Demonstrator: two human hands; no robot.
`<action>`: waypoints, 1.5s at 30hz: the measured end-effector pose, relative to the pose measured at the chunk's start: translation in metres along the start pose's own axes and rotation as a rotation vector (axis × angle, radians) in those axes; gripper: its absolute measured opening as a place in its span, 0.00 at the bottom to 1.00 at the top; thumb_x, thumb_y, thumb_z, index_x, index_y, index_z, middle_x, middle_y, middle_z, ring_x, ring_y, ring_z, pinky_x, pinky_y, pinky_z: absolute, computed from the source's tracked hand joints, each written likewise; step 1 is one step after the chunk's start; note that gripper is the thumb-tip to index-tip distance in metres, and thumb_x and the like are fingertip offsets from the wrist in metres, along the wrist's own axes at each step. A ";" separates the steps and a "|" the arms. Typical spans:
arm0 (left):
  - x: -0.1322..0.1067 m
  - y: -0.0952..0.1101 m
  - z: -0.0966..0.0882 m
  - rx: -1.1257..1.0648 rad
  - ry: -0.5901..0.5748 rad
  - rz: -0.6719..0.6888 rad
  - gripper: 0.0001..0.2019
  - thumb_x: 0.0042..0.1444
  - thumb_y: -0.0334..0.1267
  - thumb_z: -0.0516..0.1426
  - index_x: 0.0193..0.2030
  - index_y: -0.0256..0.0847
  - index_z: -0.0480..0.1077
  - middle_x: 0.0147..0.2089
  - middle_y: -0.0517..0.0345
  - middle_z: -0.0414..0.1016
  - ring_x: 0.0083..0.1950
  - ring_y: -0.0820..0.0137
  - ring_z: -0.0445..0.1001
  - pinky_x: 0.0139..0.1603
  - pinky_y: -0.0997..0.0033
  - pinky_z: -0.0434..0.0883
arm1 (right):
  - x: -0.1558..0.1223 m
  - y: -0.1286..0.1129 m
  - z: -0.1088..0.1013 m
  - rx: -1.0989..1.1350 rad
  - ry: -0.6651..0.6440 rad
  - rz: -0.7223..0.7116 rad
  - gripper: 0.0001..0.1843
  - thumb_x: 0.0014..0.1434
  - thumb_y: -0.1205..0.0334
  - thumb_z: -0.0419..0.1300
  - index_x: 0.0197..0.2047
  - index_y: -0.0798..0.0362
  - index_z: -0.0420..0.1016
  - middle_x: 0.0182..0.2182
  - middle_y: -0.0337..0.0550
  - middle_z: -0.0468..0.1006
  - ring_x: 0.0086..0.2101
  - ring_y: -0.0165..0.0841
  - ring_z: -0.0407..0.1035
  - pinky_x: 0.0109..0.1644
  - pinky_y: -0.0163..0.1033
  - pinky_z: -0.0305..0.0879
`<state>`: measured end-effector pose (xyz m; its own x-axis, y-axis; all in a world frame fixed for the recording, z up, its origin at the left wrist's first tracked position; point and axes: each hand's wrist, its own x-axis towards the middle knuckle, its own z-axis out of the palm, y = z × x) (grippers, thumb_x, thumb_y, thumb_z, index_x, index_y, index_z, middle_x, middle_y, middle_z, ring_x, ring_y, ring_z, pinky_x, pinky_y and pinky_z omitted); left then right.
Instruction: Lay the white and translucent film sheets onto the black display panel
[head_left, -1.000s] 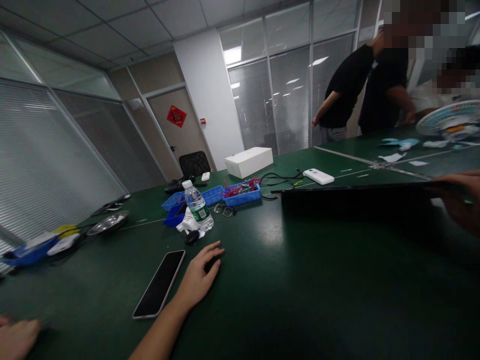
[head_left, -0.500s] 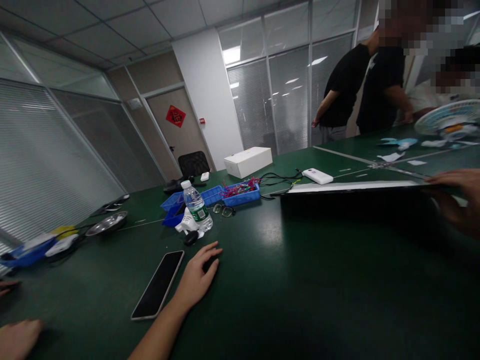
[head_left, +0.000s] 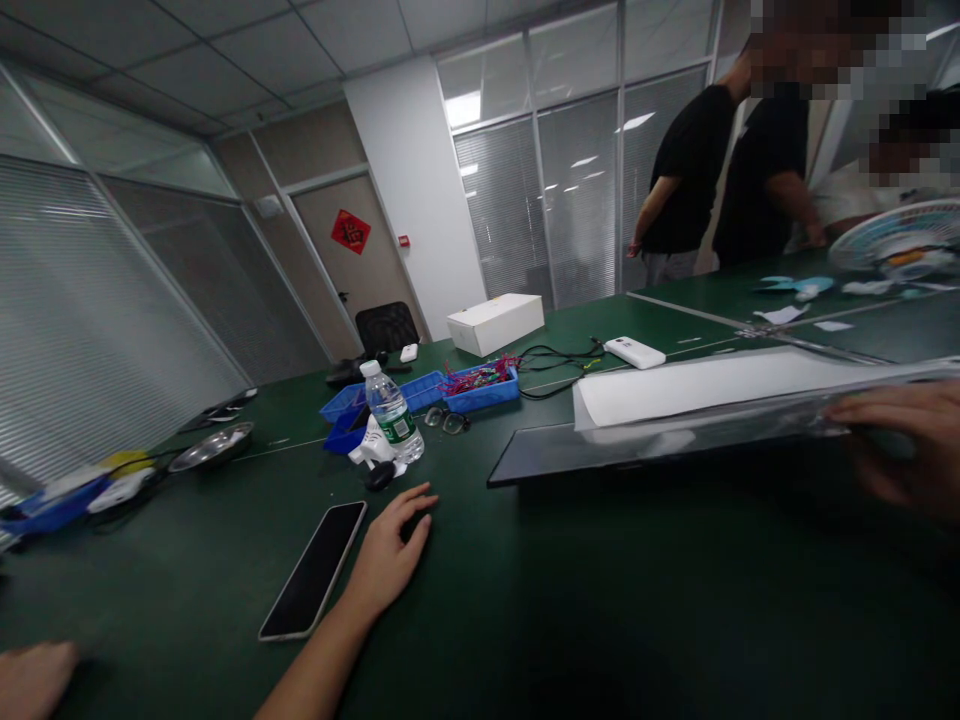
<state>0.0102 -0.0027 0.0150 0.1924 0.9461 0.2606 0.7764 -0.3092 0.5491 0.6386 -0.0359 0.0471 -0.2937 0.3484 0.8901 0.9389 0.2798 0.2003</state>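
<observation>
My left hand (head_left: 388, 552) lies flat on the green table (head_left: 570, 600), fingers stretched out, just right of a black phone (head_left: 315, 568) lying face up. A small dark patch shows under its fingertips; I cannot tell what it is. My right hand (head_left: 904, 440) at the right edge grips a wide, thin dark panel (head_left: 600, 455) with a white sheet (head_left: 705, 385) on its top face and a clear film along its edge. The panel hangs slightly above the table, tilted with its top face towards me.
Behind the phone stand a water bottle (head_left: 391, 412), glasses (head_left: 447, 421), blue trays (head_left: 480, 385) with coloured wires, a white box (head_left: 496, 322) and a white power bank (head_left: 634, 352). Another hand (head_left: 34, 678) rests at the bottom left. People (head_left: 720, 180) stand by a fan (head_left: 900, 240) at the back right.
The panel in my right hand has tipped from edge-on to show its top face and white sheet, and its left end has come lower and nearer. My left hand has stayed put.
</observation>
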 end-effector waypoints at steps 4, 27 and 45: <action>0.000 -0.005 -0.001 -0.051 0.059 -0.004 0.22 0.69 0.53 0.52 0.55 0.45 0.81 0.67 0.49 0.74 0.66 0.50 0.72 0.68 0.41 0.67 | 0.026 -0.042 -0.005 0.039 0.090 -0.335 0.09 0.61 0.64 0.63 0.45 0.51 0.75 0.39 0.42 0.82 0.38 0.33 0.75 0.45 0.41 0.66; 0.007 -0.024 0.005 -0.139 0.245 -0.162 0.23 0.64 0.55 0.55 0.52 0.40 0.80 0.63 0.45 0.77 0.67 0.50 0.71 0.72 0.43 0.61 | 0.005 -0.083 0.049 0.275 -0.464 -0.119 0.21 0.71 0.53 0.54 0.62 0.45 0.75 0.63 0.43 0.72 0.63 0.40 0.65 0.65 0.53 0.66; 0.001 -0.014 0.004 0.127 -0.084 0.008 0.21 0.69 0.47 0.53 0.61 0.46 0.78 0.72 0.49 0.68 0.75 0.51 0.61 0.76 0.37 0.54 | -0.037 -0.029 0.083 0.085 -1.038 0.430 0.40 0.70 0.34 0.39 0.72 0.48 0.67 0.72 0.46 0.58 0.70 0.50 0.54 0.74 0.62 0.52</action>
<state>0.0022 0.0030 0.0041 0.2443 0.9500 0.1944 0.8435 -0.3071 0.4407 0.6073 0.0173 -0.0261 0.0074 0.9950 0.0994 0.9945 0.0031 -0.1051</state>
